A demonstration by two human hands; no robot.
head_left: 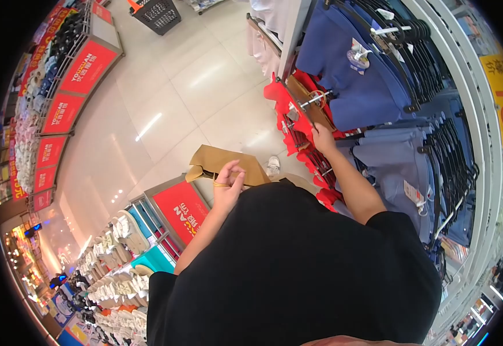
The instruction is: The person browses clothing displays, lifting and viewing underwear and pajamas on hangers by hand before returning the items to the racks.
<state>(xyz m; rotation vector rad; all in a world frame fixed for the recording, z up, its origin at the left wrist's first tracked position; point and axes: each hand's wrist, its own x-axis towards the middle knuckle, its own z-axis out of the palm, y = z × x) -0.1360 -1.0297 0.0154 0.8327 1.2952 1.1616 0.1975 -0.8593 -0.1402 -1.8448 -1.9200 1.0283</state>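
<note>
My left hand (228, 181), in front of my waist, has curled fingers against a tan-brown garment (234, 160). A thin yellow band (221, 185) shows by this hand, and part of the garment lies hidden behind the hand and my black shirt. Stretched out to the rack, my right hand (323, 138) has its fingers closed round the end of a dark hanger (301, 108). Red garments (289, 124) hang around it. Just behind the hanger is another brown garment (309, 98), with an orange-yellow loop near a metal hook.
Blue garments (343, 75) and grey-blue ones (384, 153) hang on black hangers to the right. Shoe shelves (119, 277) with a red sign (179, 207) stand at left. A dark basket (158, 17) sits on the tiled floor (170, 98).
</note>
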